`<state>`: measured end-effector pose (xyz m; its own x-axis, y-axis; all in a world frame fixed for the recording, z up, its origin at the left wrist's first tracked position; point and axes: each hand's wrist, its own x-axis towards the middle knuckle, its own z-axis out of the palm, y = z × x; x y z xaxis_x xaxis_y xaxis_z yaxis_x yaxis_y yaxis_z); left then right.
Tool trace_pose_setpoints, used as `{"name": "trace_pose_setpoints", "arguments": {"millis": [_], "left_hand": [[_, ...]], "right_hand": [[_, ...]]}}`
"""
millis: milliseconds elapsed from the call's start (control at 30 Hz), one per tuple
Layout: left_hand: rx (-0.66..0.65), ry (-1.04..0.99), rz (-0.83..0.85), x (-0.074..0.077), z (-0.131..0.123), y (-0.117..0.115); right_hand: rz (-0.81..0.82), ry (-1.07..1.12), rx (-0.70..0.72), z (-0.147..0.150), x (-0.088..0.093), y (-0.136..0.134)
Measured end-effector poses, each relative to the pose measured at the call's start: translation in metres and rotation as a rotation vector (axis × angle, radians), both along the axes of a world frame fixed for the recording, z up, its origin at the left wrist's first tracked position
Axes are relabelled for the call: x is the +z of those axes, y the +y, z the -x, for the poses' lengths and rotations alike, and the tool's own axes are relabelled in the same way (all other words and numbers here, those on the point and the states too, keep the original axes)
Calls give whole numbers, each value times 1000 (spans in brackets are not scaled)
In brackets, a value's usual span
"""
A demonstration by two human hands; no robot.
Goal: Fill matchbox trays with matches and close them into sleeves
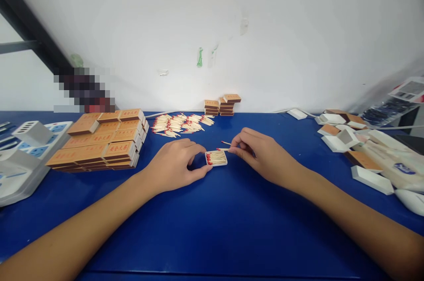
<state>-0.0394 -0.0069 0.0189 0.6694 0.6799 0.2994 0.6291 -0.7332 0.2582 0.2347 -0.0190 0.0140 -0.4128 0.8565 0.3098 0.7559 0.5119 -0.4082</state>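
Note:
A small white matchbox tray [226, 164] lies on the blue table, filled with red-tipped matches [216, 157]. My left hand [179, 161] grips the tray's left end between thumb and forefinger. To the right of the tray, my right hand [253, 153] pinches a couple of matches [224, 149], their red heads pointing left; one reaches over the tray's upper right edge. Behind the tray, a loose pile of matches [179, 123] is spread on the table, heads mostly to the left.
Orange matchboxes [99, 139] are stacked at the left, beside a white power strip [43, 170]. Against the wall stands a smaller matchbox stack [226, 106]. Empty trays [371, 179], matchbox sleeves [363, 161] and a tissue pack [397, 164] clutter the right side.

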Motion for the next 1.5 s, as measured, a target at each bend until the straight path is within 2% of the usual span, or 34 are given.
{"name": "trace_pose_setpoints", "arguments": {"millis": [233,433,500,633,767,867,1000,1200,1500], "left_hand": [[-7,8,23,1,-5,-4],[-28,1,37,1,-4,-4],[-24,9,42,1,-4,-4],[-24,9,49,2,-4,-4],[-36,10,64,2,-5,-6],[-45,23,75,2,-5,-7],[-96,36,85,2,-5,-8],[-110,29,72,3,-2,-6],[-110,41,72,2,-2,-4]], "right_hand": [[43,-21,70,15,-5,-10],[123,91,107,12,-6,-5],[113,128,64,9,-6,-1],[4,77,-122,-1,-14,12],[77,14,-200,-3,-20,24],[109,0,-113,10,-16,32],[52,1,34,41,-10,51],[10,-63,77,83,-12,81],[-50,-59,202,91,-12,87]]}}
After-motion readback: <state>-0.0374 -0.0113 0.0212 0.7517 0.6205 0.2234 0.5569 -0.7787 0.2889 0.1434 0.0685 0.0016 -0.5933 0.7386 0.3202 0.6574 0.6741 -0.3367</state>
